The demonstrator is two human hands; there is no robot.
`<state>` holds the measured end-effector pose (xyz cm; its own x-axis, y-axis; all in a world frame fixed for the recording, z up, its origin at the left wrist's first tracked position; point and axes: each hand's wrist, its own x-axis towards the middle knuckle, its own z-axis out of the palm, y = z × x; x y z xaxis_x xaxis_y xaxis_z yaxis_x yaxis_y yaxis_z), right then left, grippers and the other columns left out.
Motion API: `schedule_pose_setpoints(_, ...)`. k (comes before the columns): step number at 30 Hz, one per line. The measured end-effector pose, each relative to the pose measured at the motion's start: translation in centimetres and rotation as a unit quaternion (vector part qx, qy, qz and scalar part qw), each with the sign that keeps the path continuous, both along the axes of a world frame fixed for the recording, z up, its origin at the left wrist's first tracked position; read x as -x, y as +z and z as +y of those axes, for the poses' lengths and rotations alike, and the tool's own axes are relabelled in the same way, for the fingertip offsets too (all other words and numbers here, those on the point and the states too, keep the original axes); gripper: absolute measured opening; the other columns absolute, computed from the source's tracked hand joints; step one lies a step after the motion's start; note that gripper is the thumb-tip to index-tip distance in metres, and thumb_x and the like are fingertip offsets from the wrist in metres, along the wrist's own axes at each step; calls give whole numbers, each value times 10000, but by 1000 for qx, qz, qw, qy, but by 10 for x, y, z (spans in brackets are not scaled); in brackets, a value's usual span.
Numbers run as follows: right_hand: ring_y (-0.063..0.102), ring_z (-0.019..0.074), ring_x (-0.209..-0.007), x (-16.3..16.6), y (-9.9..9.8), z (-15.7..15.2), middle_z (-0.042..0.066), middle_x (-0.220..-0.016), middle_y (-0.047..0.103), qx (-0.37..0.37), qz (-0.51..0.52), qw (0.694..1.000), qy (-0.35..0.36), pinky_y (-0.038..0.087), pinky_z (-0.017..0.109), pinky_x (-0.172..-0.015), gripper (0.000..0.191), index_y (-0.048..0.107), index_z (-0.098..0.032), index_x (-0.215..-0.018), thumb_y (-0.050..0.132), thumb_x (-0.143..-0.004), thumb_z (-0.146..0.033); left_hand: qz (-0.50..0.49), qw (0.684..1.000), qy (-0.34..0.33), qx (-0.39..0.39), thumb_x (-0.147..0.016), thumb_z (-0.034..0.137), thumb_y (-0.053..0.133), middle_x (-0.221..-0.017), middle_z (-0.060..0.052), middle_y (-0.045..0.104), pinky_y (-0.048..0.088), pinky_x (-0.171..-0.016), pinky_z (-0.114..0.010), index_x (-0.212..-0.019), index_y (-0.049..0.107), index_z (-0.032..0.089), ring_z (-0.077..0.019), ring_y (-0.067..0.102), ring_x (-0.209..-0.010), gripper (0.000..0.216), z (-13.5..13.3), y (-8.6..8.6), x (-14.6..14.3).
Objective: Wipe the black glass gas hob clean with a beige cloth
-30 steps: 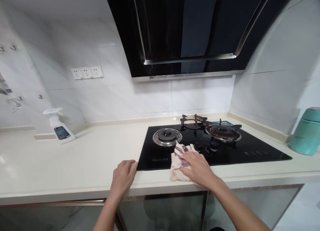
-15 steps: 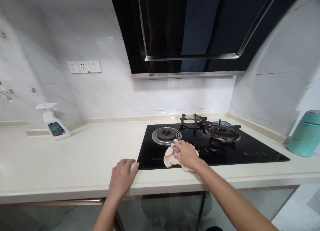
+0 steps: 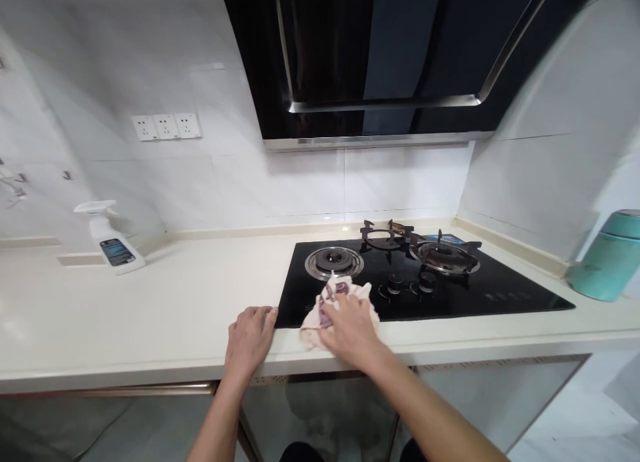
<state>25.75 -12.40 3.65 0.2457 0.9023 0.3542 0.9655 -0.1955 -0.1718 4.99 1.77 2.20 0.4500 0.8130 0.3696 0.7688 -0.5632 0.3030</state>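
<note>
My right hand (image 3: 354, 327) presses a pale cloth (image 3: 311, 323) with purple patches against the front left of the black glass cooktop (image 3: 475, 303). Part of the cloth hangs over the cooktop's front edge onto the white counter. Resting on the counter, my left hand (image 3: 249, 340) sits at the cooktop's front left corner with its fingers laid down. Beyond the cloth is the left burner (image 3: 334, 263), without its pan support. The right burner (image 3: 444, 257) has a dark support on it. Two control knobs (image 3: 395, 284) stand right of the cloth.
A loose pan support (image 3: 383, 238) lies at the back of the cooktop. A white spray bottle (image 3: 116, 247) stands on the left of the counter (image 3: 165, 309). At the far right is a turquoise container (image 3: 607, 259). A black range hood (image 3: 370, 109) overhangs the cooktop.
My right hand has slid the cloth left and toward me, onto the cooktop's front edge. The control knobs now show more fully. My left hand stays by the corner.
</note>
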Motion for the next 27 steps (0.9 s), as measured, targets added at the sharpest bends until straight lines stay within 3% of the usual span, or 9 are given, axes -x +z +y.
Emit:
schedule_pose_setpoints(5,500,353,-1156,45,-3,15,132,-1276,587,-53,-3,996,71,374,539,-962,374,652,-245,-1200,613,-923,-494,13,1000,-1,-2,-1059,480,259,-1326,-104,694,459,-1027,-468,-1250,705,255,-302,598,-1275,535,8,-2,3)
schedule_pose_setpoints(10,500,303,-1171,37,-3,28,86,-1301,594,-64,27,991,116,379,493,-979,382,625,-277,-1248,650,-910,-453,23,999,-14,-26,-1034,489,308,-1302,-84,711,499,-975,-418,-1202,730,280,-286,629,-1237,500,19,-7,9)
schedule_pose_setpoints(16,512,270,-1190,-26,-14,-5,52,-1345,601,-87,44,991,93,353,436,-996,374,635,-292,-1236,664,-869,-359,48,998,-16,-34,-1007,520,336,-1292,-74,723,519,-930,-367,-1152,751,283,-273,647,-1223,500,24,-5,10)
schedule_pose_setpoints(27,557,240,-1274,-162,-23,-117,41,-1375,653,-80,63,995,-5,362,379,-1030,474,698,-290,-1212,576,-763,-198,40,998,-14,-35,-966,540,392,-1299,-79,725,532,-905,-375,-1165,749,288,-290,660,-1202,481,29,-8,12)
